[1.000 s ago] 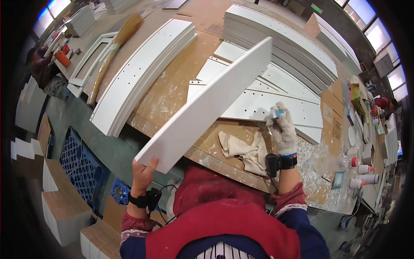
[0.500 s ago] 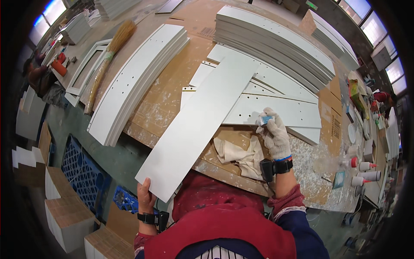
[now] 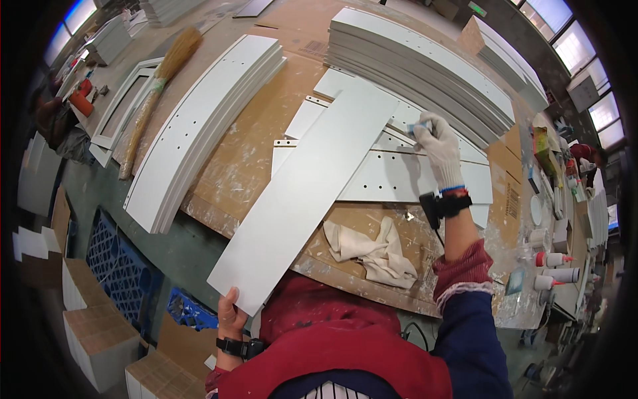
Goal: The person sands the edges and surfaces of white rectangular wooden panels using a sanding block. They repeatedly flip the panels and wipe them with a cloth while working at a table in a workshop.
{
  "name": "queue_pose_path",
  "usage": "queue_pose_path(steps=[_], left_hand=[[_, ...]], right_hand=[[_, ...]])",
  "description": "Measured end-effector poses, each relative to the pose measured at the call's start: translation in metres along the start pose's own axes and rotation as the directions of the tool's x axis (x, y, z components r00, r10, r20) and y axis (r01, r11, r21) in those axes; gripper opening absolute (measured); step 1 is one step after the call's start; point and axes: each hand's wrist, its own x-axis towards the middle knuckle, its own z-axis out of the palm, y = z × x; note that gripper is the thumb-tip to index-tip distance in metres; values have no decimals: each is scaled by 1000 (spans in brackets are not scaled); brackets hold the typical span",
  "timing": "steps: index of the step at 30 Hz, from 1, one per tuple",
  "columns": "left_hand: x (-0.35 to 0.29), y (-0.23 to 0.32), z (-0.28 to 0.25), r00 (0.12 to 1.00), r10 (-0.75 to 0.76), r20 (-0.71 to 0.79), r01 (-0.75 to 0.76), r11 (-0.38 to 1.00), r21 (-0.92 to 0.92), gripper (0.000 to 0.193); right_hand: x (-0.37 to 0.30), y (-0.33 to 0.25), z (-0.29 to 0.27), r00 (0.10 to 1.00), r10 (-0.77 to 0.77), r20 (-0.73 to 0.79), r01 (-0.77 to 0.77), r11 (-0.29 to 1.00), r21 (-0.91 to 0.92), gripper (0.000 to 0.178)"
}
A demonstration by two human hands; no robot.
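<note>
Counter: your counter [image 3: 252,149] is covered in brown cardboard spattered with white, and it carries everything below.
Far stack: a tall stack of white panels [image 3: 425,70] lies along the far side, well apart from your hands.
Left stack: a second stack of curved white panels [image 3: 199,126] lies at your left, with a broom [image 3: 156,93] just beside it.
Long board: the long white board [image 3: 312,193] runs slantwise from your left hand up across the drilled panels [image 3: 425,176]; its near end hangs out past the counter edge.
Rag: a crumpled white rag [image 3: 369,249] lies on the cardboard just right of the board's near half.
Left hand: your left hand [image 3: 231,314] holds the board's near corner, fingers under it and thumb on the face, so the grip is clamped on the board.
Right hand: your gloved right hand [image 3: 440,143] rests over the drilled panels near the board's far end, its grip closed on a small blue-and-white thing [image 3: 419,128] too small to tell apart.
Risk, tipping: you hold the board by one corner only; if that grip slackens, the overhanging end may well drop and lever the far end up.
Risk, scraping: if you drag it, its edge could scuff the panels beneath.
Risk, smearing: the bottles [image 3: 555,266] at your right stand close to your sleeve.
</note>
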Motion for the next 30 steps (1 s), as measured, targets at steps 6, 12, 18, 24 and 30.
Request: queue_pose_path(steps=[6,12,18,24,30], left_hand=[[4,-1,10,997,40,-60,-32,990,135,57],[0,2,6,994,85,-71,-72,984,163,58],[-2,3,8,990,78,-116,-60,987,152,59],[1,9,12,991,65,-117,-42,982,186,59],[-3,3,19,973,169,-159,-137,971,196,58]], right_hand=[[81,16,11,987,-136,-83,87,898,-431,28],[100,22,30,934,-354,36,250,580,-775,28],[106,6,15,992,-27,-120,-46,824,-565,31],[108,20,4,956,-291,40,213,593,-776,33],[98,12,29,974,-221,60,189,629,-754,31]])
